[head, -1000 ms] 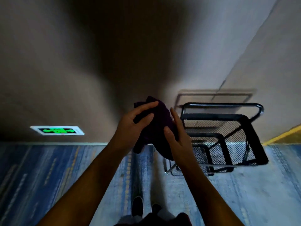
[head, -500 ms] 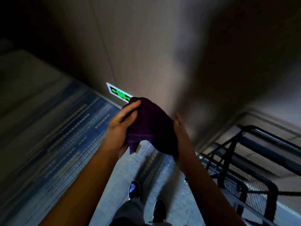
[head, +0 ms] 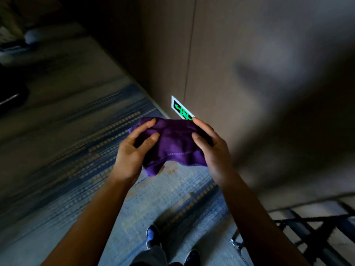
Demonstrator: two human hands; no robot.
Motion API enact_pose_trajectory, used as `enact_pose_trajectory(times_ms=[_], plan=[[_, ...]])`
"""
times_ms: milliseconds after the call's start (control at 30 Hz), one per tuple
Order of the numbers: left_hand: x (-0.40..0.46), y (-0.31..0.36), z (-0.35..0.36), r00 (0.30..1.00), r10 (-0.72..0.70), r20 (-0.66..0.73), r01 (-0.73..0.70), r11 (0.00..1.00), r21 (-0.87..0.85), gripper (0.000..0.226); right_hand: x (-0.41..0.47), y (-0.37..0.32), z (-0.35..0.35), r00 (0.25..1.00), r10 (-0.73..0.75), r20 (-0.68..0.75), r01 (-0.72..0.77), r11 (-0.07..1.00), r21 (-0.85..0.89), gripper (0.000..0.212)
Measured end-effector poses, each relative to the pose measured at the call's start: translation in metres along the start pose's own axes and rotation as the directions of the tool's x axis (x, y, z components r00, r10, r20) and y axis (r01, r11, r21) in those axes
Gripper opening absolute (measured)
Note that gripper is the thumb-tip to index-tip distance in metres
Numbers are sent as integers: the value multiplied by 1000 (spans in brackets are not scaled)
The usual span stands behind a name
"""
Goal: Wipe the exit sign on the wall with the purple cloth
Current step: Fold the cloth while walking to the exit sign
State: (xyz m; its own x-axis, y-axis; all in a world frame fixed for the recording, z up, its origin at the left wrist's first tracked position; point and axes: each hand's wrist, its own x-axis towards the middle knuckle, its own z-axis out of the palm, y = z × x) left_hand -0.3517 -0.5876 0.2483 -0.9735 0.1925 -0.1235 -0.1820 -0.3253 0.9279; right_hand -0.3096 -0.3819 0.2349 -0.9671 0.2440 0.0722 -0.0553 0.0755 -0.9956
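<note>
Both hands, left hand [head: 132, 150] and right hand [head: 211, 148], grip purple cloth [head: 174, 144] at opposite edges; soft, limp, best bunched before exit sign [head: 181, 110].

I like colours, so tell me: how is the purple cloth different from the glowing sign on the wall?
The purple cloth is soft and bunched up; the exit sign is flat and rectangular. The cloth is plain purple, while the sign glows green inside a white border. The cloth is held between the left hand and right hand; the sign sits low on the wall, untouched.
</note>
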Motion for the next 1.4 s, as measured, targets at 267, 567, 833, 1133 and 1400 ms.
enact_pose_trajectory(times_ms=[267, 567, 833, 1133, 1400], plan=[[55, 24, -89, 994, 60, -91, -37, 971, 236, 43, 82, 11, 84, 988, -116, 100, 136, 967, -217, 49], [121, 37, -149, 975, 61, -214, 19, 935, 355, 43, 172, 29, 151, 967, -107, 233, 158, 965, -211, 46], [240, 54, -173, 960, 80, -270, 29, 925, 379, 41, 299, 52, 194, 946, -82, 314, 119, 988, -98, 39], [395, 90, -171, 967, 74, -244, 31, 917, 398, 39, 446, 52, 213, 975, -8, 224, 17, 999, -38, 32], [524, 113, -205, 995, 38, -94, 7, 898, 441, 38, 542, 60, 248, 991, 60, 117, -56, 998, -39, 35]])
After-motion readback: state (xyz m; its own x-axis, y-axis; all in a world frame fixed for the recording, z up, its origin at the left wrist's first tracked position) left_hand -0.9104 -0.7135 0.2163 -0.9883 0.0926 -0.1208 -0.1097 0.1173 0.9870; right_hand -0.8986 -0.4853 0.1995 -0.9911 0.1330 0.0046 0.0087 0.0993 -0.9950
